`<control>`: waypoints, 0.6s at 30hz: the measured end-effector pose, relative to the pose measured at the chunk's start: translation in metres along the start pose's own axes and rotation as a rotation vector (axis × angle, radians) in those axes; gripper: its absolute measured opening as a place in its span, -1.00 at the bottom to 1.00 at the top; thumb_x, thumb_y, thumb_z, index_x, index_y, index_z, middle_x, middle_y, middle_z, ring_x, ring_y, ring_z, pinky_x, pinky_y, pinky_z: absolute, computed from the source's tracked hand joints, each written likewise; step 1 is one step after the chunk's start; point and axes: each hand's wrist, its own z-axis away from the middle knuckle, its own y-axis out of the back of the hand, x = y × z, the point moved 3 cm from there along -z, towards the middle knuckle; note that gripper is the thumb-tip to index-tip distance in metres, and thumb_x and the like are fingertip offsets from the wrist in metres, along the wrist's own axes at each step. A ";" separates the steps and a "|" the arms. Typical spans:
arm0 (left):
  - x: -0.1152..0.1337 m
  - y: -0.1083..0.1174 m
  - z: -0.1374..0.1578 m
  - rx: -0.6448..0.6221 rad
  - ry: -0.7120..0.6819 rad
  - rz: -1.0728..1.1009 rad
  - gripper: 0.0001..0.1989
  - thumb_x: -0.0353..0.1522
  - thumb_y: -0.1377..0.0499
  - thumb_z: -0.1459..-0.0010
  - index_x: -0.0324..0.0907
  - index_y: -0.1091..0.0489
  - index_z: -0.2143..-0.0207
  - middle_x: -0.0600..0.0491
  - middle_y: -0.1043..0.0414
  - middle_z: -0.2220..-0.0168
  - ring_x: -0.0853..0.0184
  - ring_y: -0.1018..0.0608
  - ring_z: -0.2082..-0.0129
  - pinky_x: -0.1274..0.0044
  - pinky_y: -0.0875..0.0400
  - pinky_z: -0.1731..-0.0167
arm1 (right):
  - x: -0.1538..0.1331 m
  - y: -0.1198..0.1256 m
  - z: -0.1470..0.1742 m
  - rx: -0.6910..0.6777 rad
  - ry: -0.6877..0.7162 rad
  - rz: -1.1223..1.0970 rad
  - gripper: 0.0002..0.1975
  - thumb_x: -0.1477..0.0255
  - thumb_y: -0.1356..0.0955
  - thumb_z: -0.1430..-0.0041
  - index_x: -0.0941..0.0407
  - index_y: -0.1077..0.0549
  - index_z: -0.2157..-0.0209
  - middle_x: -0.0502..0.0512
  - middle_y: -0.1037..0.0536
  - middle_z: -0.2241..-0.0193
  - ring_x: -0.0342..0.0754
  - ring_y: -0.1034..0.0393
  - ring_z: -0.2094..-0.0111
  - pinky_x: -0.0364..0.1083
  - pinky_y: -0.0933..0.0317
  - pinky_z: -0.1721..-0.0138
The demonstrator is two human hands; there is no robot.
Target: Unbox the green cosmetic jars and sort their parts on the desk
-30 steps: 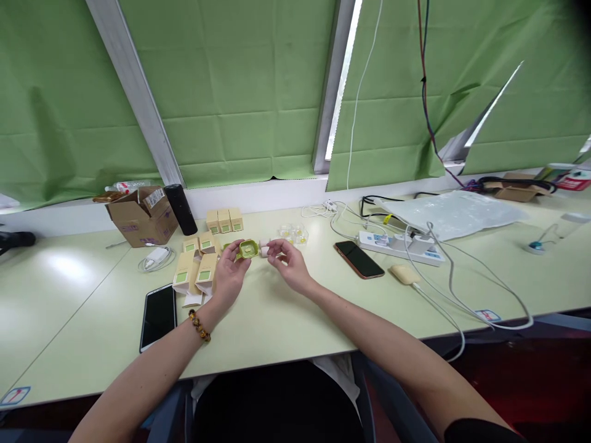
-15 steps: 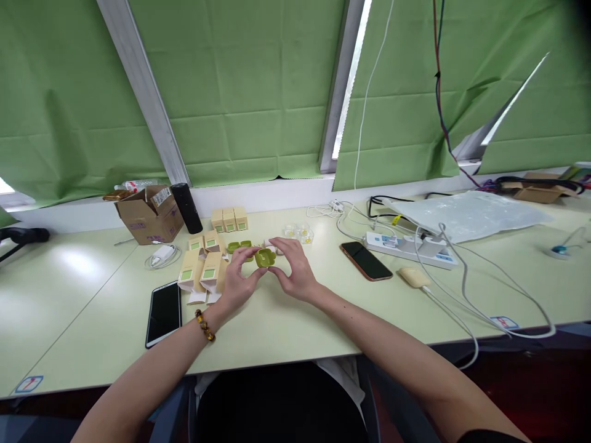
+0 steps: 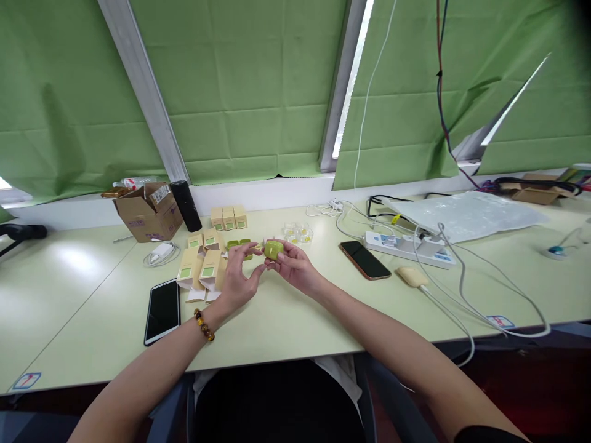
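A small green rounded case (image 3: 274, 249) is held up over the table in my right hand (image 3: 298, 269), fingers and thumb closed on it. Its smooth outer side with a small pale mark faces me. Just to its left is my left hand (image 3: 242, 271), with thumb and forefinger apart; whether a fingertip touches the case I cannot tell. Behind the left fingers lie more green pieces (image 3: 239, 242), partly hidden. Clear plastic pieces with yellow centres (image 3: 298, 233) lie beyond the right hand.
Opened cream boxes (image 3: 190, 266) and closed small boxes (image 3: 228, 218) stand left. A tablet (image 3: 162, 312), a white charger (image 3: 162, 251), a cardboard box (image 3: 150, 215) and a black cylinder (image 3: 185, 206) are nearby. Rightward lie a phone (image 3: 364, 260), a power strip (image 3: 409, 248) and a cream case (image 3: 412, 277) on a cable.
The green case has turned from its hollow side to its outer side and shifted slightly right. My left hand has let go of it, and my right hand holds it alone.
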 end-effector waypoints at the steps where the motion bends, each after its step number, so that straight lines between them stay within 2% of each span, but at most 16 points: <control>1: 0.001 0.001 -0.001 0.013 -0.021 -0.018 -0.58 -0.33 -0.29 -0.29 -0.06 -0.38 -0.18 -0.08 -0.56 0.11 0.10 -0.51 -0.05 0.20 -0.47 -0.07 | 0.000 0.000 0.000 -0.007 -0.024 -0.032 -0.50 0.23 -0.56 -0.13 0.03 -0.50 -0.08 0.15 -0.62 0.10 0.02 -0.54 0.19 0.09 -0.45 0.06; 6: 0.006 0.004 -0.003 0.034 -0.075 -0.115 -0.73 -0.31 -0.31 -0.27 -0.06 -0.50 -0.03 -0.03 -0.56 0.24 0.11 -0.47 0.08 0.24 -0.45 0.04 | 0.003 -0.003 0.002 -0.023 -0.085 -0.055 -0.50 0.21 -0.54 -0.14 0.02 -0.49 -0.09 0.15 -0.64 0.10 0.03 -0.55 0.19 0.10 -0.44 0.05; 11: 0.003 0.002 -0.002 -0.006 -0.092 -0.153 -0.76 -0.33 -0.30 -0.28 -0.04 -0.54 0.00 0.00 -0.59 0.26 0.13 -0.49 0.13 0.25 -0.41 0.05 | 0.009 -0.008 0.003 -0.036 -0.054 -0.006 -0.48 0.25 -0.56 -0.12 -0.02 -0.47 -0.10 0.12 -0.64 0.11 0.02 -0.54 0.19 0.08 -0.43 0.09; 15: 0.001 0.001 -0.001 0.002 -0.119 -0.165 -0.87 -0.34 -0.25 -0.32 -0.04 -0.58 0.11 0.01 -0.61 0.26 0.14 -0.48 0.13 0.27 -0.41 0.07 | 0.012 -0.009 0.003 -0.021 -0.052 -0.021 -0.50 0.28 -0.58 -0.09 -0.01 -0.50 -0.06 0.05 -0.61 0.19 -0.03 -0.52 0.26 0.05 -0.44 0.10; 18: -0.001 0.001 -0.001 0.010 -0.103 -0.173 -0.88 -0.33 -0.23 -0.34 -0.07 -0.58 0.14 -0.01 -0.63 0.24 0.14 -0.48 0.13 0.27 -0.43 0.08 | 0.012 -0.008 0.003 -0.012 -0.047 -0.014 -0.51 0.27 -0.59 -0.08 0.00 -0.51 -0.03 0.06 -0.61 0.18 -0.02 -0.53 0.26 0.06 -0.45 0.11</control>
